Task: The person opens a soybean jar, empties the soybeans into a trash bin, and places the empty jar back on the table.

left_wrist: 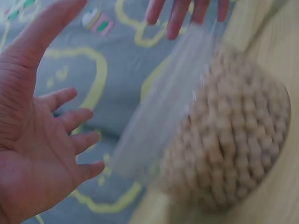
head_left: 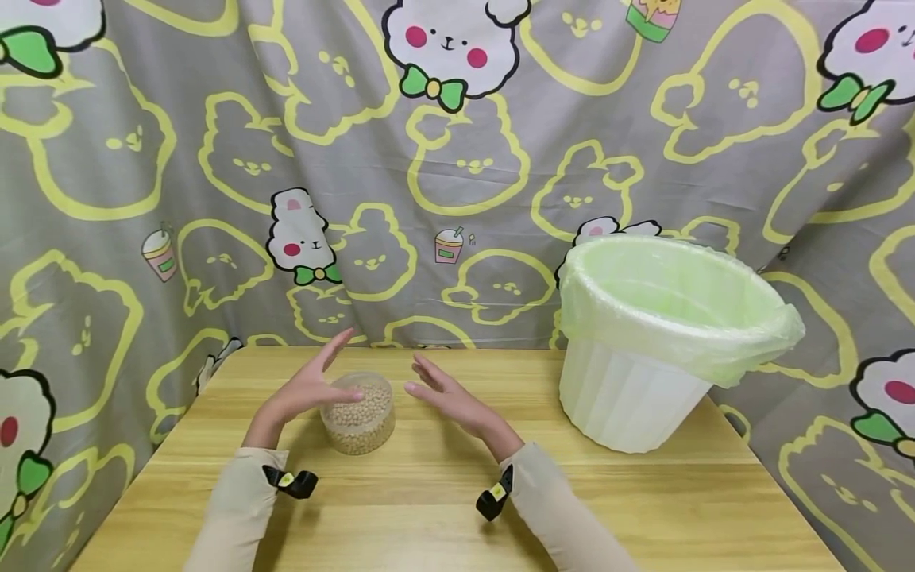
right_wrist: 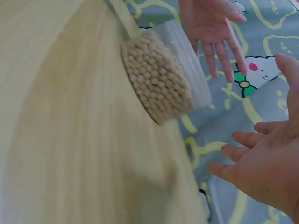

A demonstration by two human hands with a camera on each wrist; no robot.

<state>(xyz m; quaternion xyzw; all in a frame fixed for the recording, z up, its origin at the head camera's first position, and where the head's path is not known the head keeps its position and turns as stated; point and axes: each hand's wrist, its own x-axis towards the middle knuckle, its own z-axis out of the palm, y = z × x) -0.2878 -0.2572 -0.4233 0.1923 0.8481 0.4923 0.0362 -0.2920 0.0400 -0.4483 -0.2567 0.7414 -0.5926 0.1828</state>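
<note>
A clear round tub point(head_left: 360, 425) of small beige beans, perhaps soybeans or chickpeas, stands on the table toward the left. My left hand point(head_left: 314, 385) hovers beside and partly over it, thumb and fingers spread; in the left wrist view that hand point(left_wrist: 44, 154) is apart from the tub point(left_wrist: 224, 135). On the other side of the tub is my right hand point(head_left: 453, 400), its fingers stretched toward it across a gap. The right wrist view shows the right hand point(right_wrist: 264, 154) holding nothing, with the tub point(right_wrist: 159, 74) upright on the wood beyond.
A white ribbed bin point(head_left: 622, 389) with a pale green liner bag point(head_left: 679, 338) folded over its rim stands at the right of the wooden table point(head_left: 400, 516). A grey curtain point(head_left: 465, 191) with cartoon figures hangs behind the table and at both sides.
</note>
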